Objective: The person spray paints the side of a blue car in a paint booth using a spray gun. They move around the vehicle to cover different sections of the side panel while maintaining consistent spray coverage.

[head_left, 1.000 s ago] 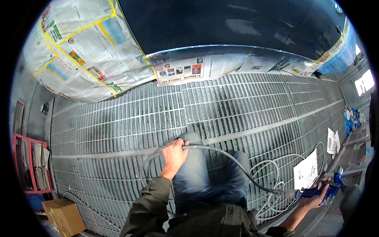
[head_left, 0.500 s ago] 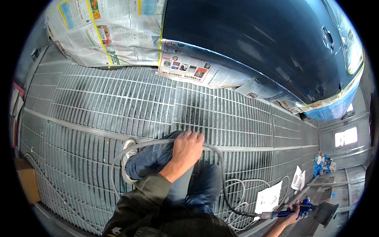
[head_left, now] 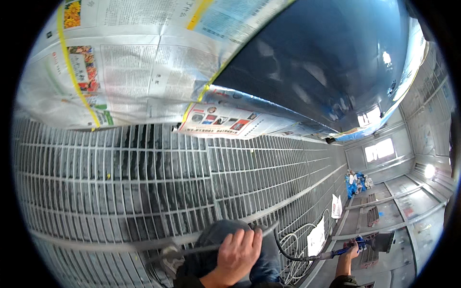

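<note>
My left hand [head_left: 237, 258] is closed around a grey air hose [head_left: 201, 249] above my knees. From there the hose loops down and runs right to the handle of a blue spray gun [head_left: 361, 244]. My right hand [head_left: 354, 251] grips that gun, held out to the right with its dark cup [head_left: 383, 242] at the far end. In front of me stands a glossy dark blue car body [head_left: 312, 62], well apart from both hands. Newspaper [head_left: 139, 77] stuck with yellow tape [head_left: 72, 77] covers the neighbouring part at left and the lower edge.
Metal floor grating [head_left: 158, 182] lies beneath me, with my shoe [head_left: 171, 261] on it. More coiled hose [head_left: 290, 240] and a white sheet [head_left: 316, 238] lie at right. Farther off are a blue and white heap [head_left: 356, 184], a grey booth wall [head_left: 394, 206] and a bright window [head_left: 379, 150].
My view has swung right and come nearer the car, so the newspaper at left looks larger. Both hands still hold the hose and the gun; the left sits lower in view.
</note>
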Demonstrator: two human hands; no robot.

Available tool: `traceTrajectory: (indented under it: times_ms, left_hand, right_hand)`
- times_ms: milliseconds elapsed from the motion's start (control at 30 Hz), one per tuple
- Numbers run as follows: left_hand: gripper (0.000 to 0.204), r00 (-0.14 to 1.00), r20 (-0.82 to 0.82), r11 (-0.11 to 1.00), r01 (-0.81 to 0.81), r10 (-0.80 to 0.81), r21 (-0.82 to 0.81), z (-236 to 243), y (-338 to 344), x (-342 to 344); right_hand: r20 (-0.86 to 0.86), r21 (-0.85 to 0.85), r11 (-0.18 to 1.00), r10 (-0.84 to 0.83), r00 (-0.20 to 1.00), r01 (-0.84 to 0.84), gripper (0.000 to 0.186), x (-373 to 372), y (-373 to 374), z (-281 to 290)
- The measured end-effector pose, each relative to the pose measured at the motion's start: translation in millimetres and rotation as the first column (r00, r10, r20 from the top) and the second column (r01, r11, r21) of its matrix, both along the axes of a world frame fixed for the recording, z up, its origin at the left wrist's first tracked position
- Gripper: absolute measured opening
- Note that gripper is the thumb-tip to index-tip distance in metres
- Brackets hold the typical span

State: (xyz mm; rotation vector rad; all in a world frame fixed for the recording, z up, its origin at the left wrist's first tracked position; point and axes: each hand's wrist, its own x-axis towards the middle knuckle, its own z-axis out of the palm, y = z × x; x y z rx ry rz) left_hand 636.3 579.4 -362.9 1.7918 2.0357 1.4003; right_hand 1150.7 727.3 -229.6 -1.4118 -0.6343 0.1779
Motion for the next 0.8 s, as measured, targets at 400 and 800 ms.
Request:
traceTrajectory:
  times_ms: [400,800]
  left_hand:
    - [0.021,0.977,0.207,0.995,0.038,-0.056,0.091,-18.5,-6.0,-57.5]
    - [0.01,0.994,0.088,0.996,-0.069,0.064,0.06,17.1,-8.8,-1.8]
  right_hand:
    - [0.125,-0.118,0.986,-0.104,0.987,0.118,0.016,-69.1,7.5,-6.0]
    - [0.144,-0.141,0.974,0.199,0.969,-0.179,0.025,-87.2,15.6,-23.6]
